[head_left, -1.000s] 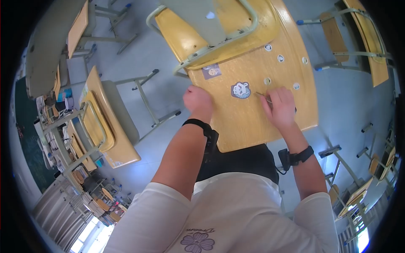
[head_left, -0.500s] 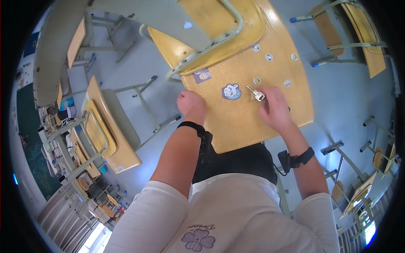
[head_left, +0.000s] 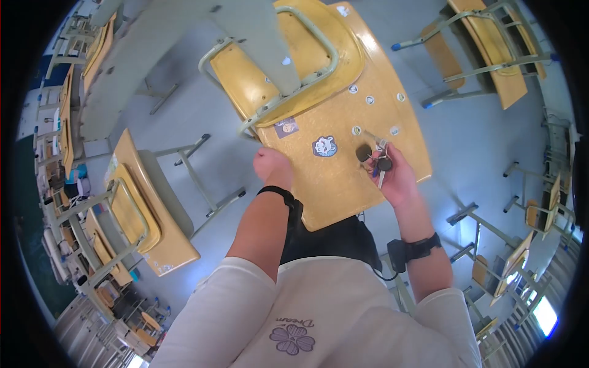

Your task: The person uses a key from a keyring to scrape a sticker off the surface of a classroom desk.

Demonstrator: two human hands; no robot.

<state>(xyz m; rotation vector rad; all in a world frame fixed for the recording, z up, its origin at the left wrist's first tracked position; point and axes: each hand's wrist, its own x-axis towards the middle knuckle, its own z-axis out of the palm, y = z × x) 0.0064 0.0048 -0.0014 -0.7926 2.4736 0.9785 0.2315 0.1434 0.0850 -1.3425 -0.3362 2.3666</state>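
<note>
A bunch of keys (head_left: 381, 164), with dark-headed and silvery keys fanned out, rests in my right hand (head_left: 400, 178), whose palm is turned up and fingers curl around it. Part of the bunch is hidden by the fingers. My right hand is above the right side of a yellow wooden desk (head_left: 334, 190). At the desk's left edge, my left hand (head_left: 273, 167) is closed in a fist, with nothing showing in it. Between the hands, a cartoon sticker (head_left: 324, 146) is stuck to the desktop.
An upturned chair (head_left: 343, 58) lies on the desk's far part. Small round stickers (head_left: 369, 100) and a square sticker (head_left: 286, 127) mark the desktop. Another desk with a chair on it (head_left: 144, 208) stands at left, and more desks (head_left: 491, 55) at upper right.
My right hand has turned palm up, bringing several dark-headed keys into view where one silvery key stuck out before. The left fist stays at the desk edge. The view has shifted somewhat.
</note>
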